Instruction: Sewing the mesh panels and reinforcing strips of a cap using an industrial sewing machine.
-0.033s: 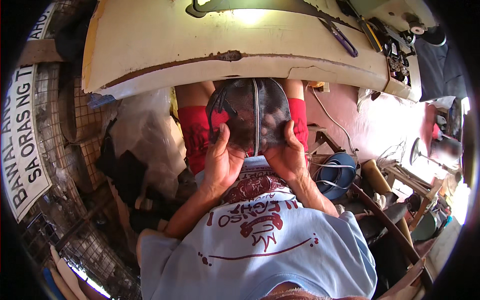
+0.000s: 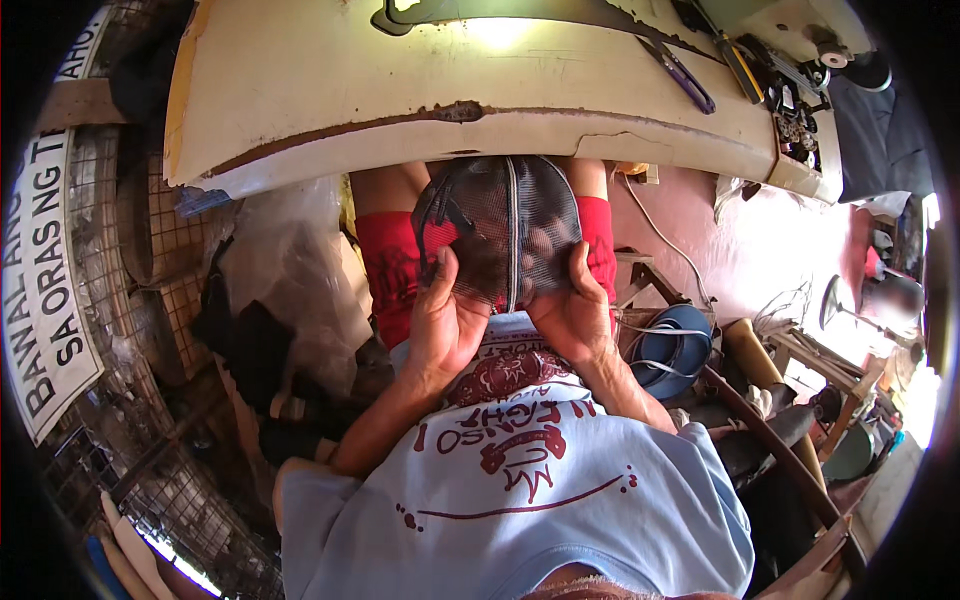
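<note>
Over my lap, just below the table edge, I hold a rounded, see-through black mesh piece (image 2: 480, 240). A dark strip with pale edges runs down its middle. My left hand (image 2: 447, 325) has it by the left side, thumb up along the near surface. On the other side my right hand (image 2: 575, 315) grips it the same way. Fingers of both hands lie behind the mesh and show dimly through it. Dark, strap-like bits show at its upper left, but I cannot make out what they are.
The pale worktable (image 2: 330, 80) has a chipped front edge. Purple-handled snips (image 2: 690, 85) and a yellow-handled tool (image 2: 740, 70) lie at its right, near a box of small metal parts (image 2: 795, 110). Clear plastic (image 2: 290, 270) hangs at left. A blue round item (image 2: 672, 350) sits right of me.
</note>
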Demonstrator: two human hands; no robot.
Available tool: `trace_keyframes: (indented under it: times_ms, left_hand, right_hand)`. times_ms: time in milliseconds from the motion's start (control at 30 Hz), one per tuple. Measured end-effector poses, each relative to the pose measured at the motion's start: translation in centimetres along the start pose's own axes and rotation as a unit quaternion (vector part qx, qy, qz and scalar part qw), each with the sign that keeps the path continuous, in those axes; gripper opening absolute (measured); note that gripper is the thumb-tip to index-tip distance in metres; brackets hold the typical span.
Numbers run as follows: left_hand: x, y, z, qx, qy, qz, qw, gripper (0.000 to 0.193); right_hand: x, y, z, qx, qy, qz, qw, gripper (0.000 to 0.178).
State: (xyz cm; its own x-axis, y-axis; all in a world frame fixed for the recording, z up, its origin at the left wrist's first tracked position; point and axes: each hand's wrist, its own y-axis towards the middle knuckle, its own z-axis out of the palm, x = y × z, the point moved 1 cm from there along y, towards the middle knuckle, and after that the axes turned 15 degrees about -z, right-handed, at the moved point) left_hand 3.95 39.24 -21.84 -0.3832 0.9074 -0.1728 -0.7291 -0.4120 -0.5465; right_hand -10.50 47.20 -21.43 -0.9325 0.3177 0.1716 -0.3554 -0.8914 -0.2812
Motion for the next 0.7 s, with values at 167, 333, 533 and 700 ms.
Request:
trace_keyframes:
  times_ms: [167, 333, 533, 700]
  left_hand:
    - [-0.9, 0.2, 0.4, 0.189, -0.025, -0.007, 0.982, 0.052]
    - [-1.6, -1.1, 0.2, 0.192, -0.086, 0.019, 0.977, 0.053]
    - [-2.4, -2.4, -2.4, 0.297, -0.127, 0.011, 0.946, 0.051]
    - [-2.5, -3.3, -3.6, 0.261, -0.164, -0.008, 0.951, 0.054]
  right_hand:
    - [0.2, -0.7, 0.6, 0.015, -0.061, 0.024, 0.998, 0.071]
    - [0.9, -1.4, 0.3, 0.038, -0.143, 0.053, 0.988, 0.079]
    - [1.6, -2.3, -2.4, 0.037, 0.023, 0.004, 0.999, 0.065]
    - [2.3, -2.9, -3.1, -0.027, 0.01, 0.001, 1.0, 0.066]
